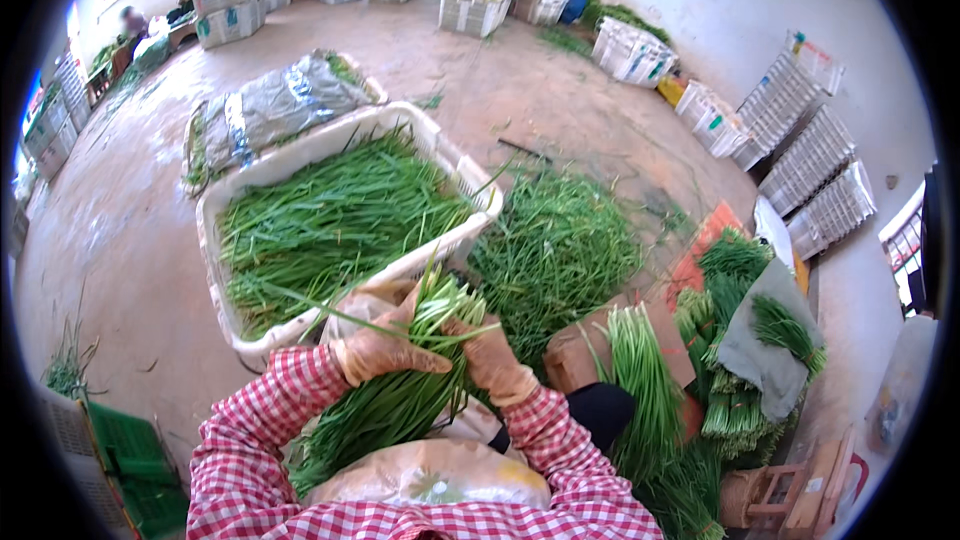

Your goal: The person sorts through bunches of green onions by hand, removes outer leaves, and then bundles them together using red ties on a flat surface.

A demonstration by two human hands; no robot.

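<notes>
Both forearms in red checked sleeves come from the lower edge and meet in the middle. The left hand [385, 350] and right hand [497, 360], both gloved, are closed with fingers curled inward.

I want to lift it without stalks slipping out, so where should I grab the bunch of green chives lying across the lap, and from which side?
Probably around the upper part of the bunch of chives, where the left hand and right hand already close on it from opposite sides. There the stalks lie packed together, while they loosen toward the lower end. Coming from above, wrapping both sides, looks safest.
</notes>
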